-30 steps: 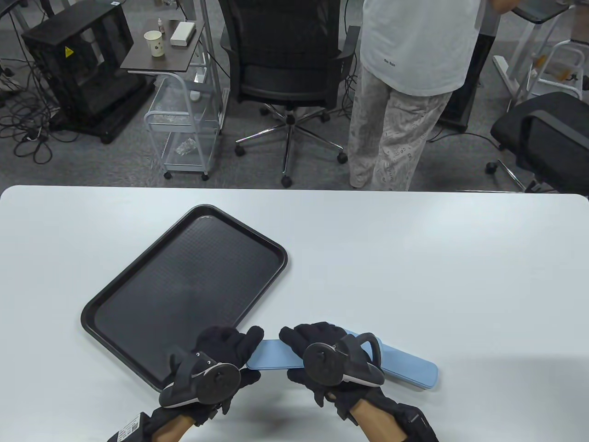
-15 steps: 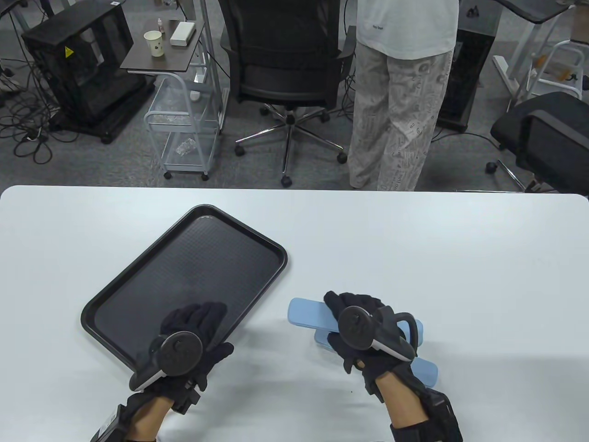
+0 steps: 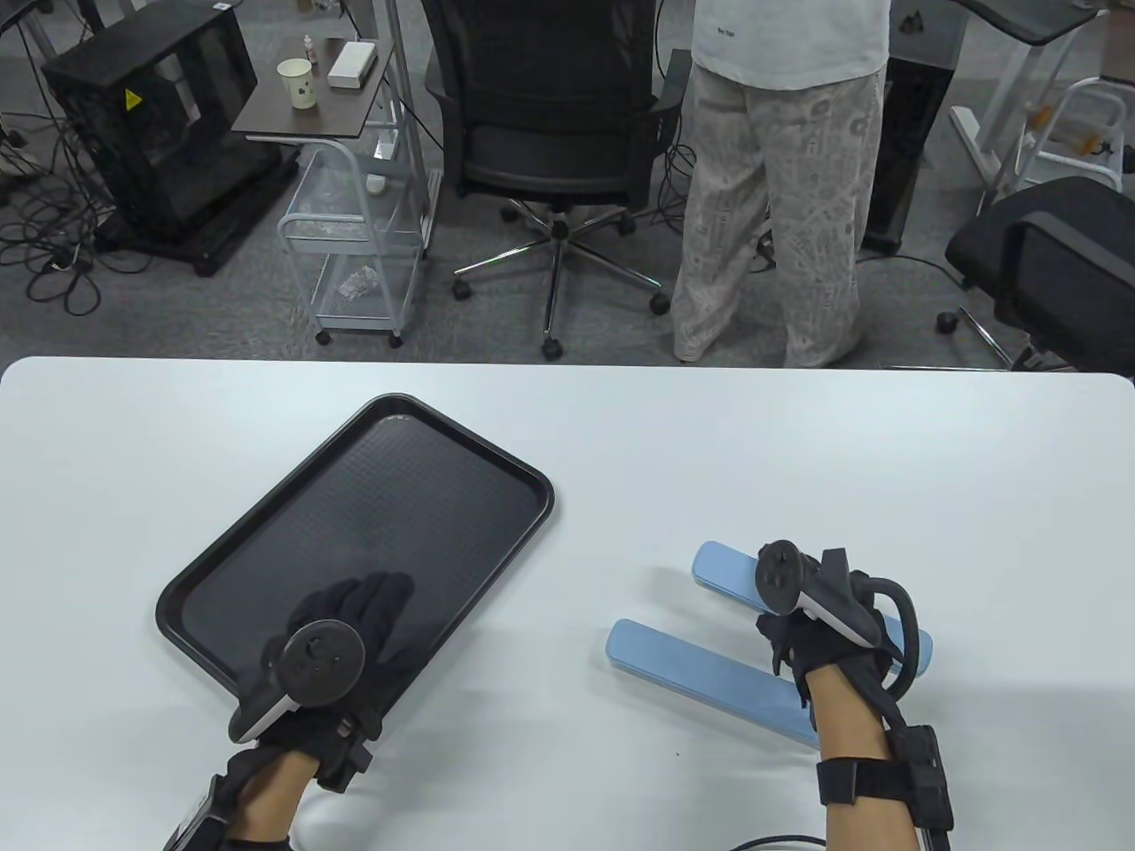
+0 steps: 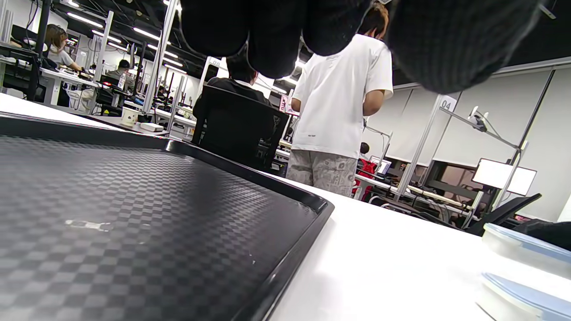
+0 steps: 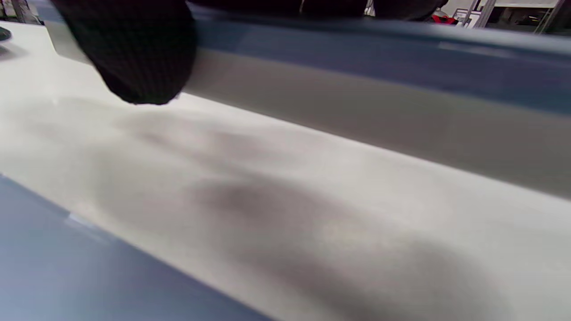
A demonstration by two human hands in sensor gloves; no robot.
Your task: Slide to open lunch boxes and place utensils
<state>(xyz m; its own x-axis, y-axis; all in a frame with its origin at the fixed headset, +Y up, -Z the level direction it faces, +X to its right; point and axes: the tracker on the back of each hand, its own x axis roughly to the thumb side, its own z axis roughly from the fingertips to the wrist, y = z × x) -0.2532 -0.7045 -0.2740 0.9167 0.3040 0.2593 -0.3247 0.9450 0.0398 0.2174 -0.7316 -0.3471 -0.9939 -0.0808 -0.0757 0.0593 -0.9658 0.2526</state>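
My right hand [image 3: 811, 620] lies over the farther of two long blue lunch boxes [image 3: 723, 567], its fingers hidden under the tracker, so I cannot tell whether they grip it. The nearer blue box [image 3: 700, 669] lies just beside it on the white worktop [image 3: 798, 461]. My left hand [image 3: 355, 620] rests flat, fingers straight, on the black tray [image 3: 372, 523].

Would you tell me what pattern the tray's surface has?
The black tray has a fine checkered texture, clearest in the left wrist view.
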